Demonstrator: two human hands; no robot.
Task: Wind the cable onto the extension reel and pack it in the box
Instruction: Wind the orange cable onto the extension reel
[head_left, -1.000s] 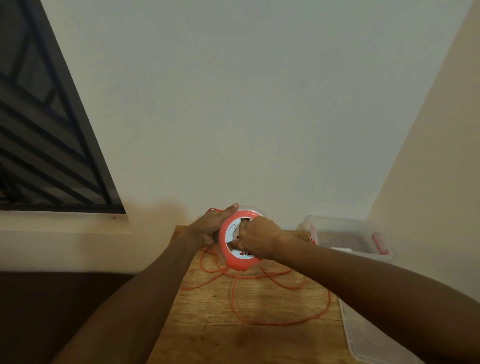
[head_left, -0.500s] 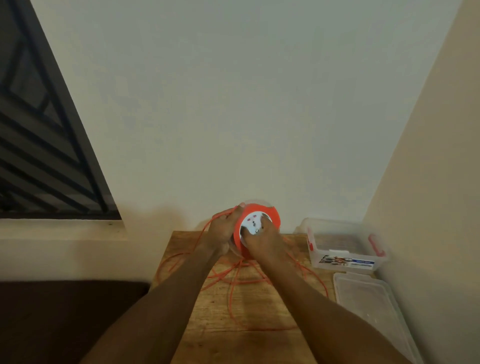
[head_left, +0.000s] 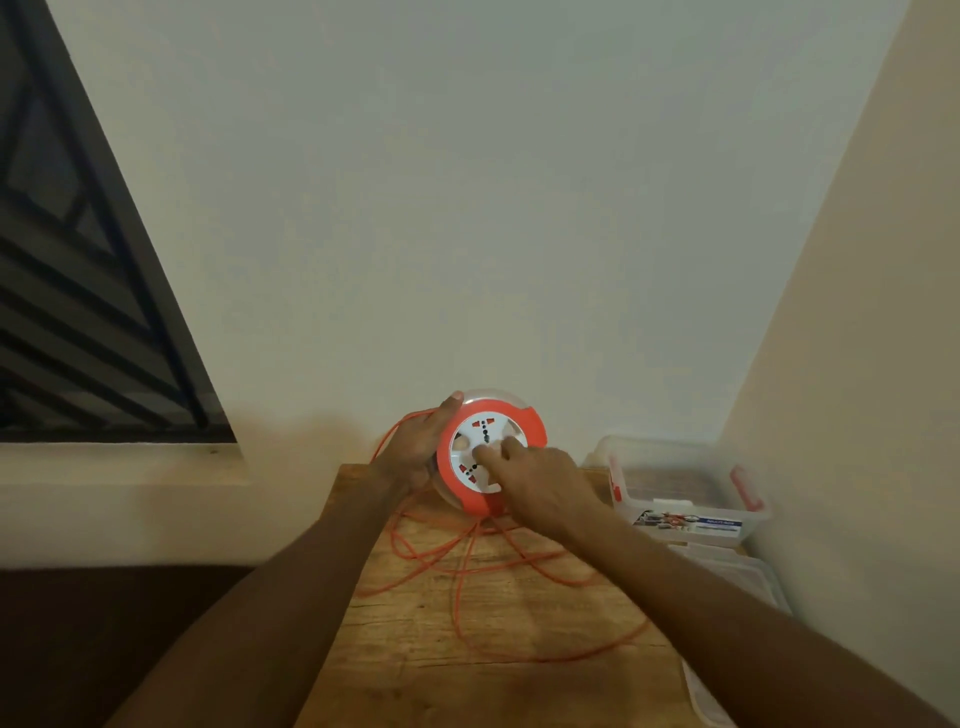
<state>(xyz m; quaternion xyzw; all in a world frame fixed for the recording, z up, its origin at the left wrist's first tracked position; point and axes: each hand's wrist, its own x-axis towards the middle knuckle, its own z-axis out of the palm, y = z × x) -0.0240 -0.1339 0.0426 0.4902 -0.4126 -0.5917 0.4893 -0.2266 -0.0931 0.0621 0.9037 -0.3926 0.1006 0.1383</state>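
Right hand (head_left: 540, 480) has shifted off the reel's centre; its fingers (head_left: 493, 457) now lie spread on the white face. Left hand (head_left: 421, 441) grips the reel (head_left: 491, 452) rim, held upright above the bench (head_left: 467, 649) back edge. Loose cable (head_left: 467, 566) sprawls below the fingers; open box (head_left: 680, 488) sits just right, lid (head_left: 727, 577) nearer.

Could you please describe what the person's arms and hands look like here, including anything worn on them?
Both forearms are bare as far as the frame shows: no sleeves, gloves, watch or bracelets. The left hand and right hand show no rings that I can make out, though the picture is dim and some fingers are hidden. The left thumbnail looks short and unpainted.
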